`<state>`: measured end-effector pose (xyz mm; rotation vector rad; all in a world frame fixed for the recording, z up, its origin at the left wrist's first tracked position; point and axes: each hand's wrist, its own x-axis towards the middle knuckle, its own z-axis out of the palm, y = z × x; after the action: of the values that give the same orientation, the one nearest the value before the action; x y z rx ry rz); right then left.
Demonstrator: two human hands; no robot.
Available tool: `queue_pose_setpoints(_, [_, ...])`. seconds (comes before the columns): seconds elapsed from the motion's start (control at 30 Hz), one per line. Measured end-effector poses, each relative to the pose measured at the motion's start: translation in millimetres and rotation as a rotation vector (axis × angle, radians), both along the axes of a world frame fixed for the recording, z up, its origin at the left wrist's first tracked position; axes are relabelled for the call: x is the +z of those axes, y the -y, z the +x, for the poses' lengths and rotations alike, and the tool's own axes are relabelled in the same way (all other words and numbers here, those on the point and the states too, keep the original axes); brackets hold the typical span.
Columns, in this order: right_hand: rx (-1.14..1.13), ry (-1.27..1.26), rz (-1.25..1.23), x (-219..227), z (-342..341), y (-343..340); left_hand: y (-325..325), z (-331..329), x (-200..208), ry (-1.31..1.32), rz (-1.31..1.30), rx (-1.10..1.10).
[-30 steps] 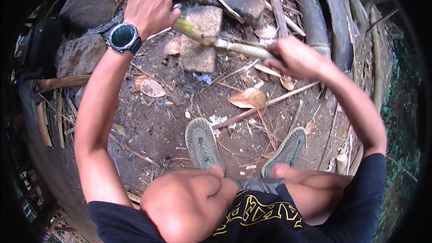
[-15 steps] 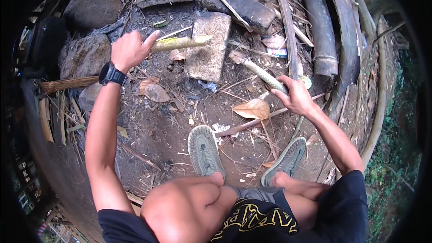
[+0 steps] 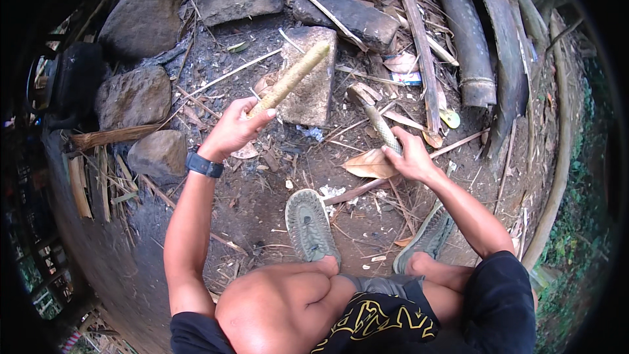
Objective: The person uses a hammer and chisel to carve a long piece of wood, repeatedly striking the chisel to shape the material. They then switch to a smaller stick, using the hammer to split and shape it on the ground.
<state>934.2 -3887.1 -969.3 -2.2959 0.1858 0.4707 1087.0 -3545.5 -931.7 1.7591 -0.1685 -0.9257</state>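
My left hand (image 3: pixel 234 131) is closed round the lower end of a short, yellowish stick (image 3: pixel 296 77). The stick slants up to the right, its far part in front of a pale flat block (image 3: pixel 308 106). In my right hand (image 3: pixel 411 156) is a hand tool with a pale, patterned handle (image 3: pixel 380 122). A darker, wider head (image 3: pixel 360 94) shows at the tool's far end; its exact kind is unclear. Stick and tool are apart. A dry brown leaf (image 3: pixel 369 164) lies beside the right hand.
Dark blocks (image 3: pixel 241 0) and large stones (image 3: pixel 139 21) stand round the ashy ground at the back left. On the right lie a long plank (image 3: pixel 417 39) and a thick bamboo pole (image 3: pixel 466 46). My shoes (image 3: pixel 310 224) rest on soil strewn with twigs and chips.
My left hand has come nearer and to the right, and the stick has swung from nearly level to a steep slant. My right hand has shifted slightly nearer and left with the tool.
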Motion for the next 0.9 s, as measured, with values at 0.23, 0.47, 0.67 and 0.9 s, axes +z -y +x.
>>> queue_pose_setpoints(0.23, [-0.095,0.038,-0.005,-17.9,8.0,-7.9,24.1,-13.5,0.4,0.305,-0.011,-0.023])
queue_pose_setpoints(0.47, [-0.265,0.243,0.181,16.8,11.2,-33.1,67.6,-16.3,-9.4,0.187,-0.172,0.138])
queue_pose_setpoints(0.67, [-0.359,0.248,0.652,76.2,15.8,-54.3,98.9,-16.7,6.8,-0.125,-0.471,0.228])
queue_pose_setpoints(0.9, [-0.455,0.17,0.593,61.5,2.5,-45.1,94.3,-17.7,-7.1,-0.589,-0.79,0.11])
